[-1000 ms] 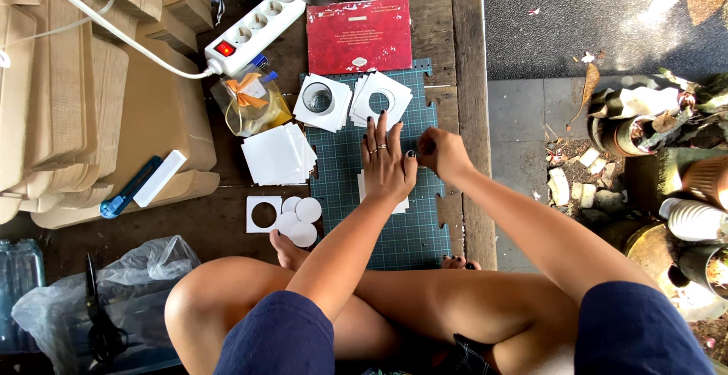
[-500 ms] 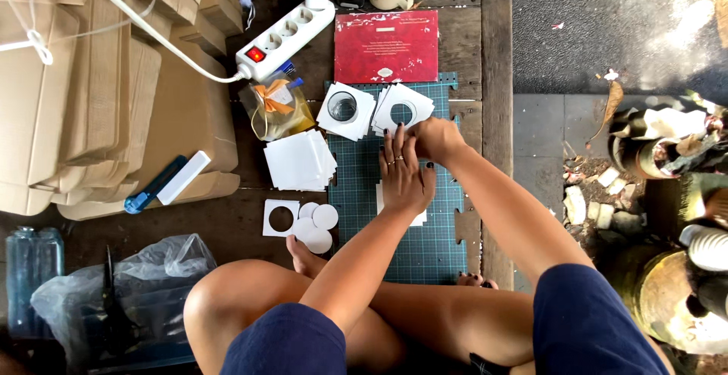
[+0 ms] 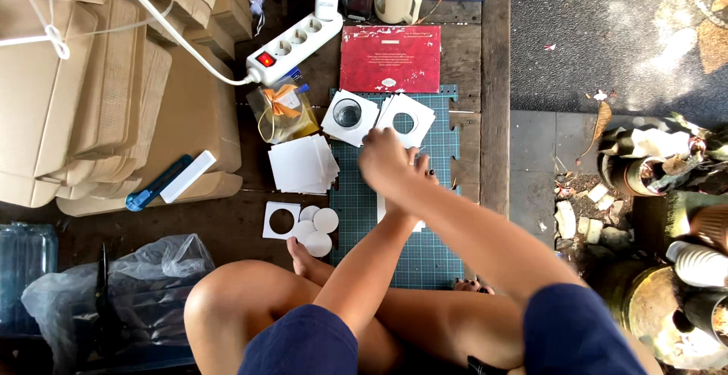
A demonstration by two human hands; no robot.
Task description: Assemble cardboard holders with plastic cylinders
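I sit cross-legged at a green cutting mat [image 3: 440,254]. My right hand [image 3: 385,160] reaches across my left forearm to the mat's upper part, just below a stack of white card squares with round holes [image 3: 406,121]. Its fingers curl downward and I cannot see what they touch. My left hand [image 3: 423,169] lies mostly hidden under the right one, only fingertips showing, above a white card [image 3: 381,210] on the mat. A glass [image 3: 347,113] stands on more holed squares.
Plain white squares [image 3: 303,164], cut discs [image 3: 317,231] and one holed square [image 3: 280,219] lie left of the mat. A red booklet [image 3: 390,58], power strip [image 3: 292,45], folded cardboard boxes [image 3: 91,94], blue knife [image 3: 155,185] and plastic bag [image 3: 114,284] surround it. Pots [image 3: 644,163] stand at the right.
My right hand has swung from the right of the left hand to over and left of it, so the arms now cross. The left hand stays on the white card.
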